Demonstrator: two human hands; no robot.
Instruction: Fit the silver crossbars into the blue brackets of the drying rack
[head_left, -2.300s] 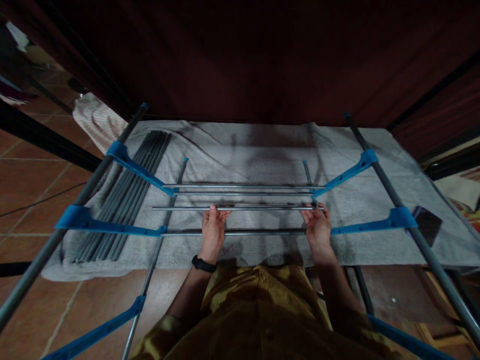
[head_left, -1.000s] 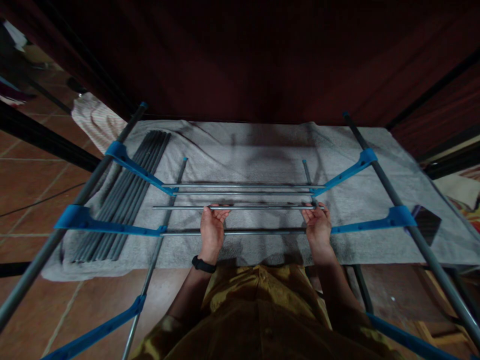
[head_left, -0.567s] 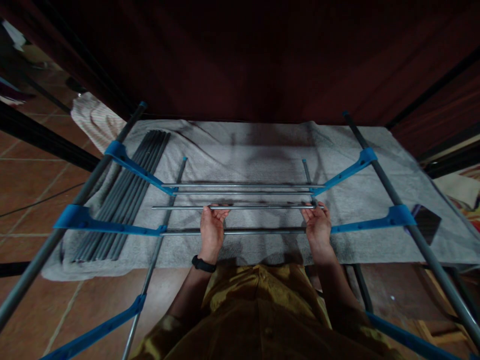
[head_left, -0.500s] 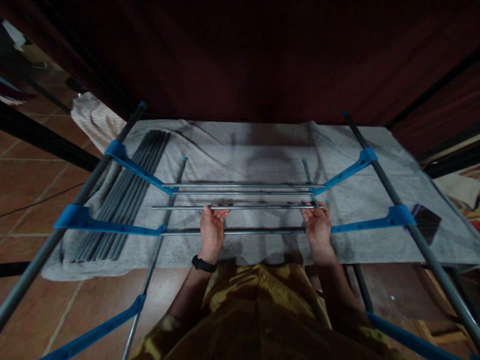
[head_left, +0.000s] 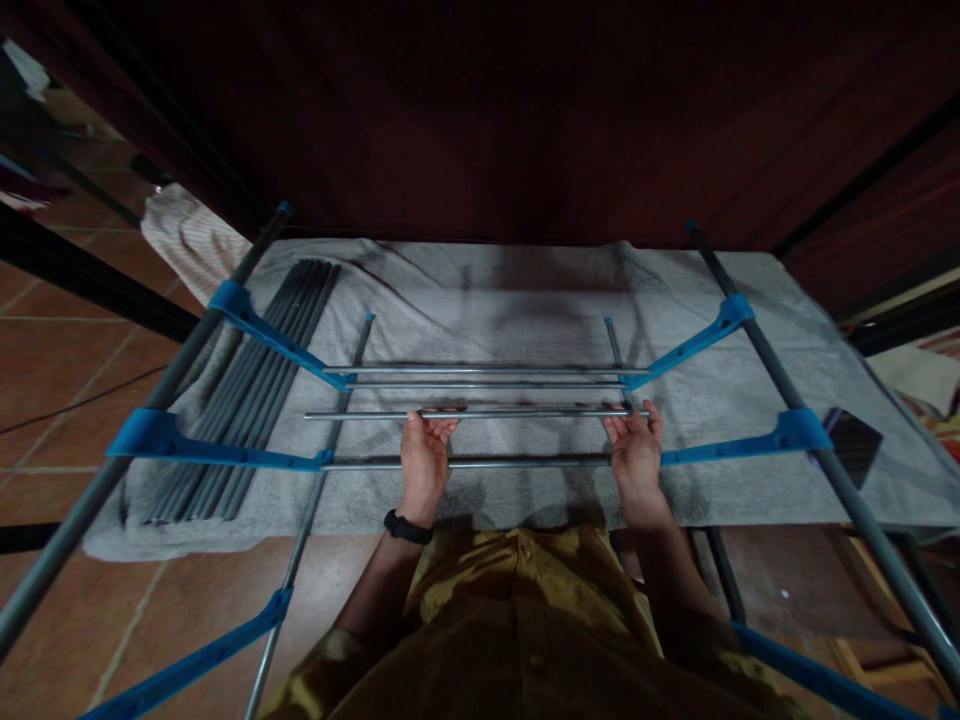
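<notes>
A thin metal rod (head_left: 517, 414) lies level across both palms-up hands. My left hand (head_left: 424, 455) grips it left of the middle, thumb on top, and the rod's left end sticks out well past it. Near the rod's right end, my right hand (head_left: 636, 450) holds it between thumb and fingers. Closer to my body, a fitted metal crossbar (head_left: 532, 463) passes at the height of my palms. Beyond the held rod run two more crossbars (head_left: 480, 371), joined to blue plastic brackets (head_left: 285, 345) on grey upright tubes (head_left: 765, 345).
A bundle of grey tubes (head_left: 247, 390) rests at the left on a grey blanket (head_left: 525, 300). A dark flat device (head_left: 855, 445) lies at the right. Lower blue brackets (head_left: 195, 660) flank my body. Tiled floor (head_left: 67, 400) shows at the left, a dark red curtain-like surface (head_left: 480, 120) behind.
The fingers of my right hand have shifted slightly at the rod's right end. The rod, my left hand and the frame look almost the same.
</notes>
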